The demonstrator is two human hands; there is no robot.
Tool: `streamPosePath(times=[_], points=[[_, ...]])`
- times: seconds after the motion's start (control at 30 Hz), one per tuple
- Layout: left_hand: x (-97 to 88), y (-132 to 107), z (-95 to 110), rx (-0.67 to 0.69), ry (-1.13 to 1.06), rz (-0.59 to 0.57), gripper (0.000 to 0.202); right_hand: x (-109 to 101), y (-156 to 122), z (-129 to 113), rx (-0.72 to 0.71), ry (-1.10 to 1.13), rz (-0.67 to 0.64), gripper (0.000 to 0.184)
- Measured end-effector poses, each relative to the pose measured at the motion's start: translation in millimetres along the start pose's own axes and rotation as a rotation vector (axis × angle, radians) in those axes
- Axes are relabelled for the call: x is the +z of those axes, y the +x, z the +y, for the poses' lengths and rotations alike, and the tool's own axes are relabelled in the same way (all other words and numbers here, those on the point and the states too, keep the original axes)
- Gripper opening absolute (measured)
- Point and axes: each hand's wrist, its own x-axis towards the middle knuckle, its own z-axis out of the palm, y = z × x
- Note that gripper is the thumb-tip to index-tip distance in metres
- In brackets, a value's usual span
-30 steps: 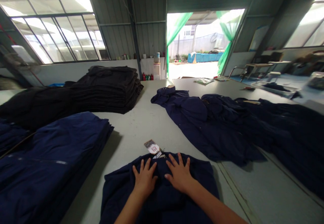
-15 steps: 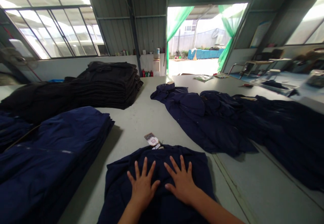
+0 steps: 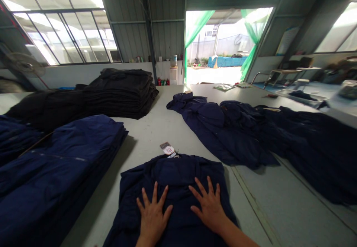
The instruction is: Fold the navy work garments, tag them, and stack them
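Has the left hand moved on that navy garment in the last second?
Yes. The left hand has slid back toward the wearer across the navy garment, away from the hang tag at its far edge.

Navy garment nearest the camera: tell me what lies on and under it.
On the navy garment, left hand and right hand lie flat. Under it, grey table; anything between is hidden.

The navy garment (image 3: 178, 180) lay folded flat on the grey table (image 3: 156, 135) right in front of you, a rough rectangle with its neck end pointing away. A paper tag (image 3: 167, 149) stuck out from that far edge.
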Motion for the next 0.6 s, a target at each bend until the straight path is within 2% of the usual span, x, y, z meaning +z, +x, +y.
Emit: streamPosePath(times=[0.2, 0.33, 0.4, 0.5, 0.6], points=[[-20.7, 20.8, 7.1, -0.045, -0.062, -0.09, 0.055, -18.2, 16.7, -1.5, 0.061, 0.015, -0.079, 0.057], [-41.7, 43.8, 16.0, 0.024, -0.111, 0.065, 0.038, -40.7, 29.2, -5.0, 0.096, 0.033, -0.034, 0.047], [-52.6, 59.9, 19.8, 0.073, -0.14, 0.083, 0.038, -53.0, 37.7, -7.9, 0.068, 0.047, -0.005, 0.046], [-67.7, 76.2, 21.5, 0.127, -0.148, -0.01, 0.044, -67.6, 45.2, -14.0, 0.033, 0.064, -0.064, 0.051], [-74.2, 64.6, 16.6, 0.14, -0.084, -0.141, 0.049, -69.2, 34.8, -19.4, 0.08, 0.014, -0.154, 0.055]])
